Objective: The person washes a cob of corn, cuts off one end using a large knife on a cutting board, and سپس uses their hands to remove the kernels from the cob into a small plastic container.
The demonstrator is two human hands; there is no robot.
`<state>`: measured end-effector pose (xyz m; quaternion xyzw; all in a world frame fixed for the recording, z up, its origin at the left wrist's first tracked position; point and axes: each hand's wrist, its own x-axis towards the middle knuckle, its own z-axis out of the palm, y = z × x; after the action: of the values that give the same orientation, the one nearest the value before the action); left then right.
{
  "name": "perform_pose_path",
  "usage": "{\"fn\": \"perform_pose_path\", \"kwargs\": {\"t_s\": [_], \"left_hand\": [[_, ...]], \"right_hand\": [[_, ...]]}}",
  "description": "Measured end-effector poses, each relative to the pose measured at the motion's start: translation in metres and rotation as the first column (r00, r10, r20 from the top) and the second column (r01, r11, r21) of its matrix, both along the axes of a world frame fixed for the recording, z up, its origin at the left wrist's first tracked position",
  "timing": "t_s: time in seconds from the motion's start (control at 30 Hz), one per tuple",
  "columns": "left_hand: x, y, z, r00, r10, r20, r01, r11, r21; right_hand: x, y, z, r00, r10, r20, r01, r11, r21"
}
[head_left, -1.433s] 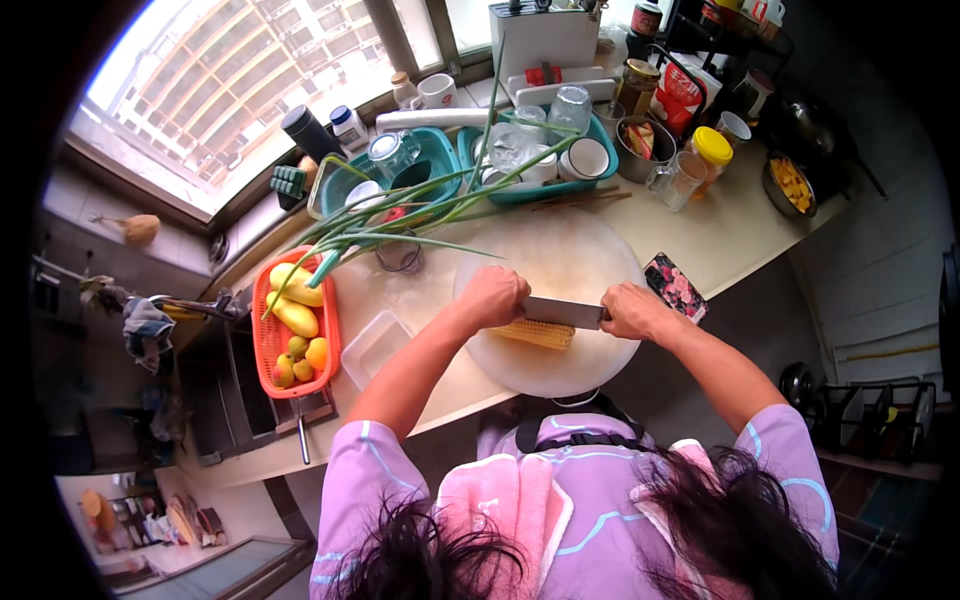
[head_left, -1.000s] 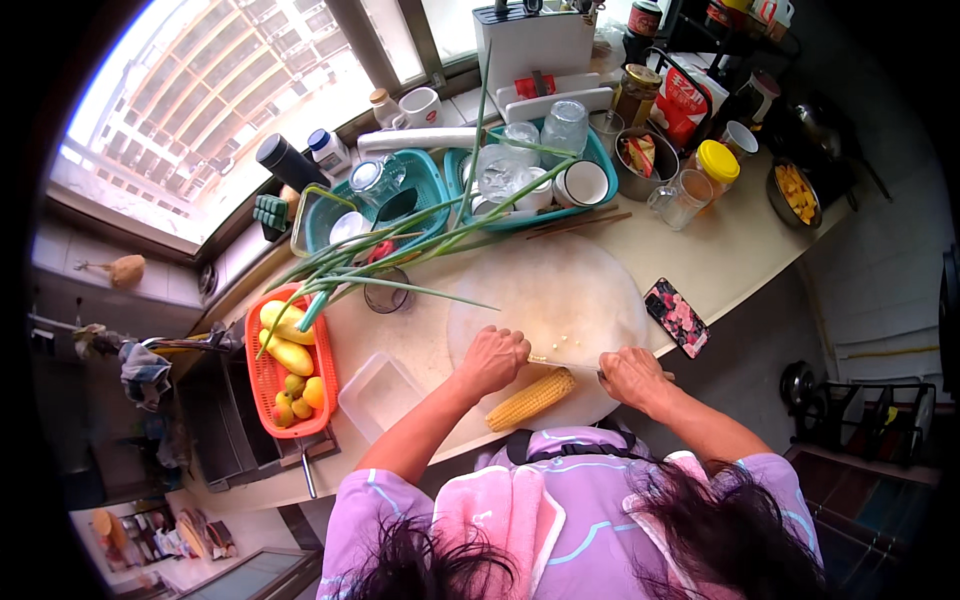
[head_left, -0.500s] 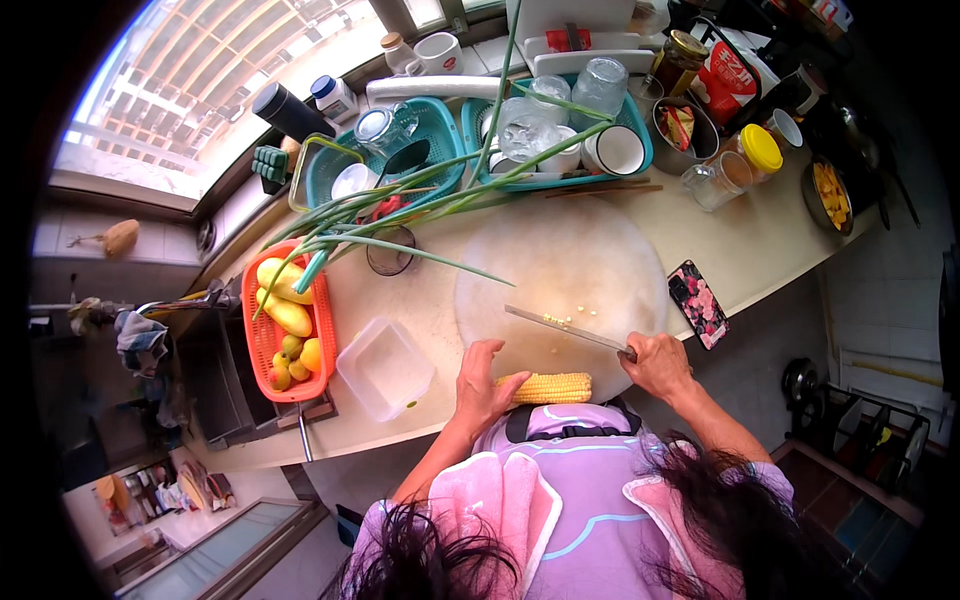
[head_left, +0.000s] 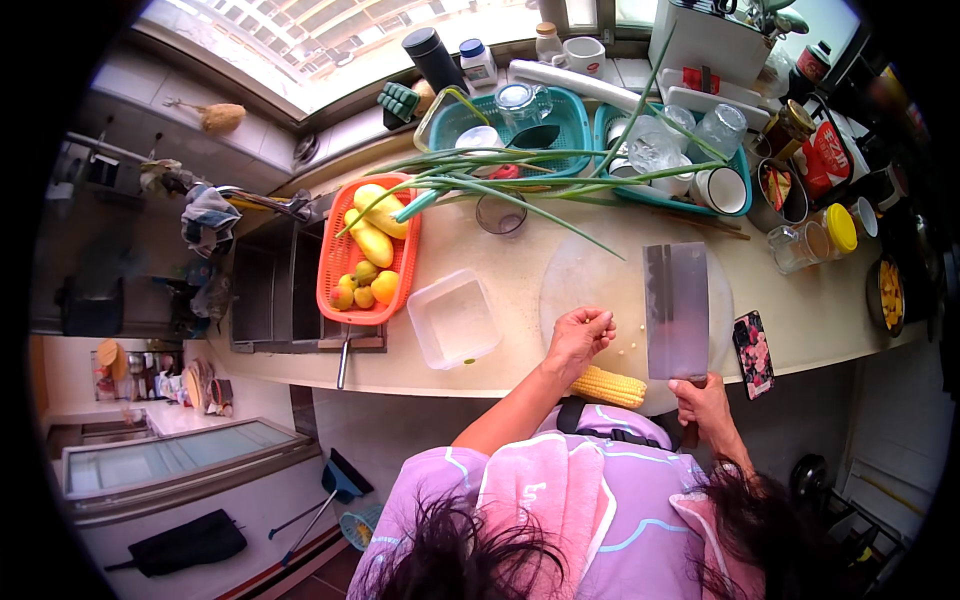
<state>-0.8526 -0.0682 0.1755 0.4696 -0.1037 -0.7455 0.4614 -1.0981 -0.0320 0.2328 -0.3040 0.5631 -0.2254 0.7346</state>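
My right hand [head_left: 703, 402] is wrapped round the handle of a cleaver [head_left: 677, 310], whose broad blade faces up and points away from me over the round white cutting board [head_left: 575, 275]. My left hand [head_left: 582, 336] hovers above the board with thumb and fingers drawn together. Whatever is between its fingertips, if anything, is too small to make out. Just below that hand, a yellow corn cob [head_left: 610, 387] lies at the board's near edge. A few loose corn kernels [head_left: 622, 351] are scattered between my left hand and the blade.
Left of the board sits a clear plastic container [head_left: 453, 318], with an orange basket [head_left: 324, 275] of fruit beyond it. Long green scallions [head_left: 470, 183] stretch across teal baskets [head_left: 578, 112] of cups and glasses. A flowered phone [head_left: 754, 355] lies right of the board.
My left hand has let go of the corn cob and risen over the kernels. The cleaver has swung from edge-on to broadside, its tip now pointing away. The whole view has shifted left.
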Motion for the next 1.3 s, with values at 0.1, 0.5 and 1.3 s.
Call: {"fn": "perform_pose_path", "kwargs": {"t_s": [0.1,0.5,1.3], "left_hand": [[0.034,0.015,0.012,0.951,0.178,0.251,-0.149,0.98,-0.131],[0.108,0.045,-0.039,-0.186,-0.122,0.975,0.232,0.959,0.164],[0.015,0.086,-0.003,-0.166,0.188,0.968,0.836,0.547,0.037]], "right_hand": [[-0.013,0.003,-0.013,0.965,-0.148,-0.215,0.11,0.978,-0.178],[-0.012,-0.018,-0.076,0.468,-0.388,-0.794,-0.454,0.665,-0.593],[0.04,-0.038,-0.092,0.498,-0.186,-0.847,-0.808,0.255,-0.531]]}}
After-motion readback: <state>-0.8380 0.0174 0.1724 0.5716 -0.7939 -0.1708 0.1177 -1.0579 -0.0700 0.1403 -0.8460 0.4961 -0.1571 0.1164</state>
